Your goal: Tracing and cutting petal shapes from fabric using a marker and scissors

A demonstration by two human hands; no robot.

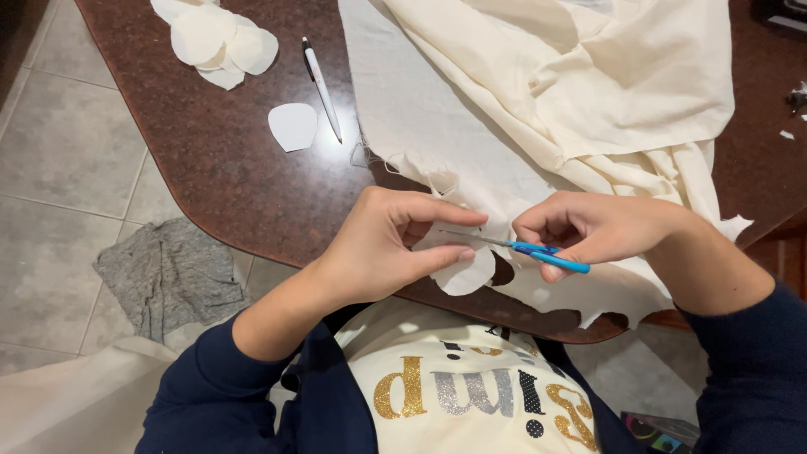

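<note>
Handling: judging the cream fabric [538, 92] as light, limp and soft, likely to slide or pucker under blades unless kept taut; not fragile, though raw edges look frayed.
Hold point: pinching close beside the cut line, on the rounded petal-shaped piece [465, 271], seems best for keeping the cloth flat.
Left hand [388, 245]: closed in a pinch on the petal-shaped piece, thumb below and forefinger above, other fingers curled; piece hanging just under the fingertips, off the near edge of the surface [227, 160].
Right hand [588, 225]: clamped around the blue-handled scissors [525, 247], fingers folded over the loops; thin blades pointing toward the left hand, tips lying at the cloth between the two hands; whether blades are apart or together cannot be told.
Fabric position: spread beyond both hands, bunched above the right hand, its ragged edge draping below the right wrist.
Beyond the left hand: single cut petal [292, 126], white pen [322, 77] just beside it, and pile of cut petals [215, 38] farther off.
Floor: grey cloth [171, 273] left of the left forearm.
</note>
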